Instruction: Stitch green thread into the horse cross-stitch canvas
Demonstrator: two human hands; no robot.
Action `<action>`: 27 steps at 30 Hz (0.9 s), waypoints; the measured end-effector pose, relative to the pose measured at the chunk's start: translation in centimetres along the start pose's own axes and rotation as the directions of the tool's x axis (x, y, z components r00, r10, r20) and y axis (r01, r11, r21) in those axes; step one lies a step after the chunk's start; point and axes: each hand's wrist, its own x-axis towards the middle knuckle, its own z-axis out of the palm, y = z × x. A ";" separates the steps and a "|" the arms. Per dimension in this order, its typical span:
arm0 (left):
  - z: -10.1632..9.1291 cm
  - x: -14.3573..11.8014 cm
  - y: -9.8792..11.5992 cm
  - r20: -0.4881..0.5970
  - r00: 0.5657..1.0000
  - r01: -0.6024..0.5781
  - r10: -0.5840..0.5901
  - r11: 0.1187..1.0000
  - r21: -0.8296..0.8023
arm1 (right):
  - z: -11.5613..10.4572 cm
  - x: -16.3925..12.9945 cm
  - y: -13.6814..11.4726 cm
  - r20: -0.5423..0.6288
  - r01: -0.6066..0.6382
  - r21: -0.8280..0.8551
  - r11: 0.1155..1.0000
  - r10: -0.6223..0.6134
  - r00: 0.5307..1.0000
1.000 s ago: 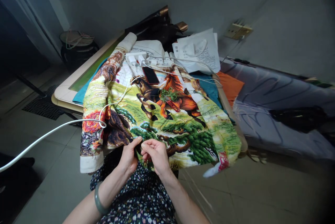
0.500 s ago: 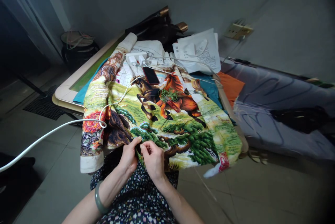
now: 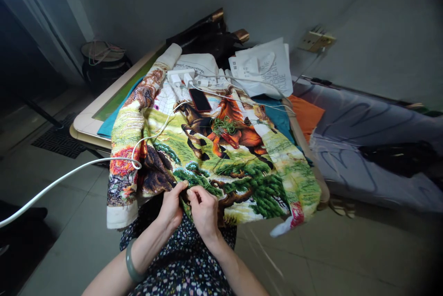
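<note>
A large cross-stitch cloth (image 3: 214,148) with horses and green trees drapes from a low table down to my lap. My left hand (image 3: 172,206) pinches the cloth's near edge, thumb on top. My right hand (image 3: 204,208) sits right beside it with fingertips pinched together on the cloth; whatever it holds is too small to see, perhaps a needle. A tangle of green thread (image 3: 223,125) lies on the orange horse. A jade-green bangle (image 3: 131,263) circles my left wrist.
A dark phone (image 3: 200,99) and white chargers (image 3: 182,76) lie on the cloth's far part. A white cable (image 3: 69,173) runs off to the left. A white printed bag (image 3: 263,67) and dark bags lie at the back. A grey-covered bed (image 3: 374,139) stands on the right.
My right hand has come down from a raised position to the cloth edge next to my left hand. The left hand and cloth have barely moved.
</note>
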 end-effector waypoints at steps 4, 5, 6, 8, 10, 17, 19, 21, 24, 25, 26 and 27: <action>0.0 -0.1 0.0 0.004 1.000 -0.001 0.001 1.000 -0.002 | -0.1 0.2 0.1 0.024 -0.068 0.059 0.996 0.066 0.998; 0.0 0.0 0.0 0.005 1.000 0.005 -0.005 1.000 -0.007 | 0.0 0.2 0.2 0.033 -0.091 0.079 0.993 0.089 0.995; 0.0 0.0 -0.1 0.005 1.000 0.013 -0.013 1.000 -0.012 | 0.0 0.2 0.3 0.043 -0.115 0.098 0.988 0.111 0.993; -0.1 0.0 -0.1 0.003 1.000 0.030 -0.030 0.999 -0.022 | 0.0 0.2 0.5 0.059 -0.151 0.129 0.980 0.144 0.988; -0.2 0.1 -0.2 0.002 0.999 0.034 -0.034 0.999 -0.028 | 0.0 0.1 0.5 0.072 -0.160 0.142 0.977 0.151 0.986; -0.2 0.2 -0.2 0.013 0.999 0.034 -0.033 0.999 -0.037 | -0.3 -0.1 -0.1 0.063 -0.114 0.085 0.990 0.109 0.992; -0.2 0.2 -0.2 0.010 1.000 0.029 -0.029 0.999 -0.036 | -0.3 -0.1 -0.1 0.059 -0.105 0.072 0.992 0.101 0.993; -0.2 0.2 -0.2 0.005 1.000 0.027 -0.027 0.999 -0.034 | -0.3 -0.1 -0.1 0.051 -0.095 0.063 0.993 0.092 0.994; -0.1 0.1 -0.2 0.003 1.000 0.028 -0.028 0.999 -0.034 | -0.2 -0.1 0.0 0.033 -0.068 0.040 0.997 0.067 0.997; -0.1 0.1 -0.2 0.003 1.000 0.030 -0.030 0.999 -0.035 | -0.2 -0.2 0.0 0.027 -0.057 0.032 0.998 0.056 0.998; -0.1 0.1 -0.1 0.000 0.999 0.032 -0.032 0.999 -0.036 | -0.1 -0.2 0.1 0.020 -0.046 0.024 0.999 0.045 0.999; -0.1 0.1 -0.1 -0.005 0.999 0.032 -0.032 0.999 -0.036 | -0.1 -0.2 0.2 0.014 -0.034 0.015 0.999 0.034 0.999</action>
